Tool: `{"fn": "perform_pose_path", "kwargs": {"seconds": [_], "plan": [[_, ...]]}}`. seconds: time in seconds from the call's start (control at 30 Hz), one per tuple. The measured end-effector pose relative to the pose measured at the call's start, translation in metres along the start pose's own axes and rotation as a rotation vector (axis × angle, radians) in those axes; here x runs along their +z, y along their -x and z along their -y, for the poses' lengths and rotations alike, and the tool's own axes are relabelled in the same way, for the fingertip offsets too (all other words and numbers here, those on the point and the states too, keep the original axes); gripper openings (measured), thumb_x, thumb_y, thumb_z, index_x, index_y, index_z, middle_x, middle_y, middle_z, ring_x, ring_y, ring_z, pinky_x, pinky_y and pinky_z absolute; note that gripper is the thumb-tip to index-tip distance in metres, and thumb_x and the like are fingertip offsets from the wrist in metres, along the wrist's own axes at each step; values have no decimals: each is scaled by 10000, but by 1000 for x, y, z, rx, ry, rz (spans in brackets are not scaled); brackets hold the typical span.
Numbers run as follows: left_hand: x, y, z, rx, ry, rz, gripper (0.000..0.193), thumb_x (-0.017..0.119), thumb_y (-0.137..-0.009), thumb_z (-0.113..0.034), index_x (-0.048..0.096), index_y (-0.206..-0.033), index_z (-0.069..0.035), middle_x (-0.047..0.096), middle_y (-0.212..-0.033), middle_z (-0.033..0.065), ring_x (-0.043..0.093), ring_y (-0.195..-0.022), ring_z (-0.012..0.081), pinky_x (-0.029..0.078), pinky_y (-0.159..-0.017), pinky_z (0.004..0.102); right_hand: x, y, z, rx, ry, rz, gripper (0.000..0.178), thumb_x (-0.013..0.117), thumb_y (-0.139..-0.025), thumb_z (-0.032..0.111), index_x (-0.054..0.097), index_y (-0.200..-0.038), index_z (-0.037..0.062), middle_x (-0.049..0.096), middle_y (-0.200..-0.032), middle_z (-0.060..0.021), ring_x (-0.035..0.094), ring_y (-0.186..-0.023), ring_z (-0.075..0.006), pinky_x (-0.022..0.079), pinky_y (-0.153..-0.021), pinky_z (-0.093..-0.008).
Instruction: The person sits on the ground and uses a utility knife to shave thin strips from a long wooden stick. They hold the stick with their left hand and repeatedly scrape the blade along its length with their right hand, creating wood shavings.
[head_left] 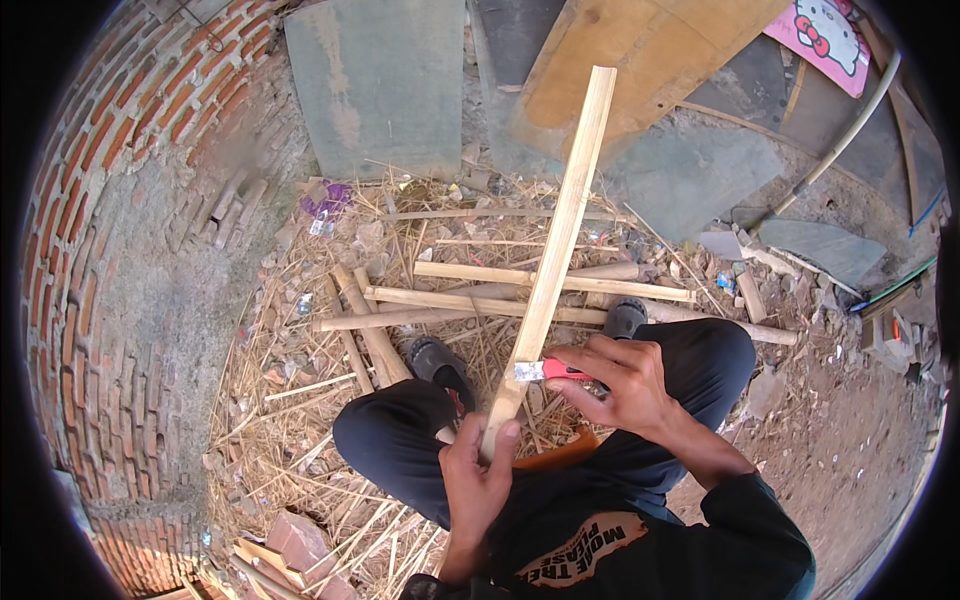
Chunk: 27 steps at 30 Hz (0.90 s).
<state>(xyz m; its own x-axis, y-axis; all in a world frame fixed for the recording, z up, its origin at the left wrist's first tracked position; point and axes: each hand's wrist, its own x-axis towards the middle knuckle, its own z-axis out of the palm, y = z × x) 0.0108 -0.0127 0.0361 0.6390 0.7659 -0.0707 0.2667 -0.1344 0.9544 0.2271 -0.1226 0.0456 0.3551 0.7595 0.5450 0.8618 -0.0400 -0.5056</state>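
Note:
A long, pale split bamboo strip (562, 240) slants up and away from my lap. My left hand (476, 478) is closed around its near end, thumb on top. In my right hand (625, 385) is a red-handled blade (545, 370), gripped with bent fingers. Its short, broad silvery end lies across the strip, a little beyond my left hand. Whether the edge is biting into the bamboo cannot be made out. Between my knees, under the strip, an orange-brown curved thing (560, 452) shows in part.
Several cut bamboo pieces (470, 300) lie crossed beyond my feet, on ground strewn with shavings (290, 430) and rubble. A brick wall (110, 300) rises at the left. Grey boards (385, 90) and a tan board (650, 60) lean at the back. A pale pole (840, 140) slants at the right.

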Motion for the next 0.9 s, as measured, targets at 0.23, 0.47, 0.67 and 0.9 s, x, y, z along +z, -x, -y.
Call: {"fn": "perform_pose_path", "kwargs": {"seconds": [0.23, 0.47, 0.67, 0.9], "plan": [[-3, 0, 1, 16, -4, -13, 255, 773, -1078, -196, 671, -950, -1, 560, -628, 5, 426, -589, 23, 321, -504, 274, -3, -6, 0, -18, 1, 22, 344, 916, -885, 332, 854, -1164, 140, 654, -727, -15, 666, -559, -215, 512, -514, -357], [-8, 17, 4, -60, -24, 36, 249, 780, -1075, -206, 691, -968, 0, 565, -633, 2, 432, -587, 26, 330, -507, 276, -21, -25, -35, 194, 32, -175, 274, 864, -945, 230, 847, -1165, 67, 813, -961, -118, 784, -758, -262, 617, -675, -361], [-17, 31, 20, -129, -46, 108, 251, 786, -1068, -201, 687, -952, -3, 564, -619, 6, 412, -568, 30, 314, -499, 280, -41, -36, -66, 247, 66, -171, 277, 848, -971, 209, 827, -1154, 2, 824, -1043, -202, 815, -895, -316, 641, -789, -386], [-26, 11, 18, -180, 57, 317, 243, 653, -1153, -247, 665, -1084, -14, 638, -651, 0, 594, -529, 54, 440, -494, 239, -28, -35, -63, 266, -65, -177, 269, 828, -998, 200, 797, -1171, -5, 806, -981, -163, 773, -799, -251, 593, -720, -354]]}}
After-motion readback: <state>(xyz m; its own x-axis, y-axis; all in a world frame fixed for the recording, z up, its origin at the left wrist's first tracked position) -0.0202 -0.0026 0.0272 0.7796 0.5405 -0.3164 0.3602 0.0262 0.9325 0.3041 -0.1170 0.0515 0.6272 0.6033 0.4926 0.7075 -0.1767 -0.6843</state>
